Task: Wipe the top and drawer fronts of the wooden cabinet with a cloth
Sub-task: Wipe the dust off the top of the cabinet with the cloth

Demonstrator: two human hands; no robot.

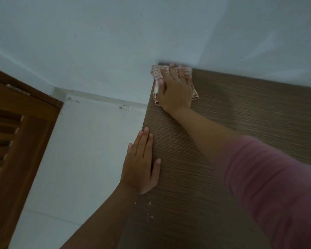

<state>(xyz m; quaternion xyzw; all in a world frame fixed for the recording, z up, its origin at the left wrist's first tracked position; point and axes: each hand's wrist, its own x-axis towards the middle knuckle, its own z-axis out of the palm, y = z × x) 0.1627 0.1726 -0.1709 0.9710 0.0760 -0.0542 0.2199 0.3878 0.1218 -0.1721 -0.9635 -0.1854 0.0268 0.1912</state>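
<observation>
The wooden cabinet's top fills the right half of the view, with a fine striped grain. A pale checked cloth lies at its far left corner against the wall. My right hand presses flat on the cloth, fingers spread and straight, pink sleeve on the forearm. My left hand rests flat with straight fingers on the cabinet's left edge, nearer to me. The drawer fronts are out of sight.
A white wall stands behind the cabinet. A brown louvred wooden door is at the left. A pale tiled floor lies between door and cabinet. Small white specks sit on the top near my left wrist.
</observation>
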